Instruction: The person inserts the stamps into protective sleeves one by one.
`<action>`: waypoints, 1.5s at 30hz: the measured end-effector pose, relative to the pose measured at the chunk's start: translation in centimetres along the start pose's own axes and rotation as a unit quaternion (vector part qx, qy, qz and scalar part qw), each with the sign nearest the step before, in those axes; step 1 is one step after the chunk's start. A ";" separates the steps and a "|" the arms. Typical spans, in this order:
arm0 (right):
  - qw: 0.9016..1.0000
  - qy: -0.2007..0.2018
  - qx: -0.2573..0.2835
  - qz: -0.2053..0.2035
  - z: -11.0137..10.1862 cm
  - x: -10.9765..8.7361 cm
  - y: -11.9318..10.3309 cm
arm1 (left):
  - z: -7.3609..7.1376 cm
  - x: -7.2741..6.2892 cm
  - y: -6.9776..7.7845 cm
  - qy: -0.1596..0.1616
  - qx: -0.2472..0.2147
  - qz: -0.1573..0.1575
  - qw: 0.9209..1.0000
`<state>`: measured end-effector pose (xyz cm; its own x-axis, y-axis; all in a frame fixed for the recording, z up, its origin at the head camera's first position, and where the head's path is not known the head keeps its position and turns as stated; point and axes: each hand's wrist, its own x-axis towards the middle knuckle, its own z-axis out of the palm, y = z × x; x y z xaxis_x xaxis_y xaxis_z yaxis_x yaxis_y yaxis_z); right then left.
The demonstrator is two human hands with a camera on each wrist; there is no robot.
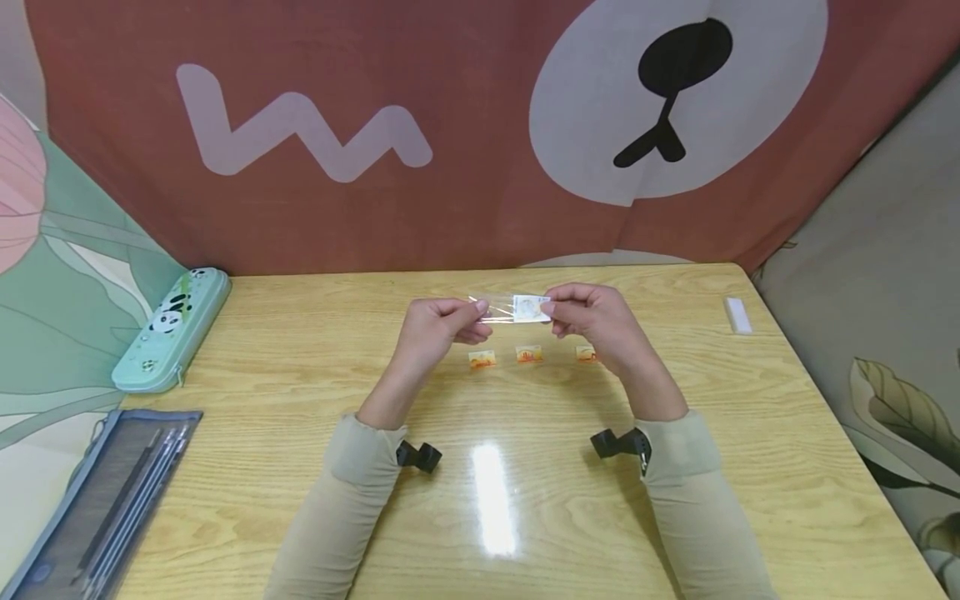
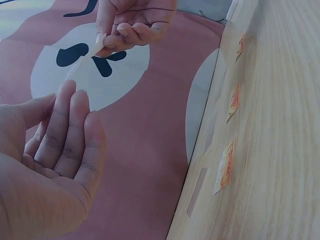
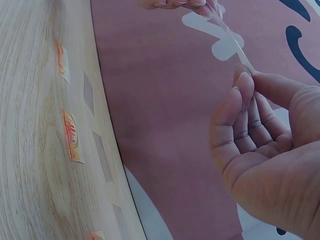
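A small clear plastic bag [image 1: 497, 309] is stretched level between the two hands above the table. At its right end sits a white printed piece [image 1: 527, 308]; its kind is too small to tell. My left hand [image 1: 441, 323] pinches the left end between thumb and fingers. The right hand [image 1: 592, 321] pinches the right end, beside the printed piece. Seen edge-on, the bag is a thin strip in both wrist views. Below the hands, three orange-and-white printed slips lie in a row: left slip [image 1: 482, 359], middle slip [image 1: 528, 355], right slip [image 1: 585, 354], partly behind the right hand.
A mint panda pencil case [image 1: 171, 332] lies at the table's back left. Nearer on that side is a mesh pouch [image 1: 112, 492] holding several pencils. A white eraser-like block [image 1: 738, 316] lies far right. A brown printed cloth [image 1: 480, 208] hangs behind the wooden table [image 1: 300, 467].
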<state>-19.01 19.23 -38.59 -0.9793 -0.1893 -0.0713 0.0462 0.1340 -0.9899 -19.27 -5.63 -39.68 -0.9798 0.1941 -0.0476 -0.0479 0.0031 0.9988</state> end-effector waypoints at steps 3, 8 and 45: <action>1.000 0.000 0.000 0.000 -0.1 0.0 0.0 | 0.0 -0.1 0.0 -0.002 0.002 -0.003 1.000; 1.000 -0.002 -0.002 0.001 -0.1 0.0 0.0 | -0.1 -0.1 0.1 -0.006 0.005 -0.011 1.000; 0.996 0.009 0.087 -0.005 0.6 -0.2 -0.6 | 0.0 -0.1 0.1 -0.049 -0.040 0.017 0.998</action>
<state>-18.74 18.59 -38.04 -0.9834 -0.1714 -0.0599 0.0675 -0.0389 -0.9970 -19.19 -5.63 -39.62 -0.9575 0.2882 -0.0083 -0.0335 -0.0827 0.9960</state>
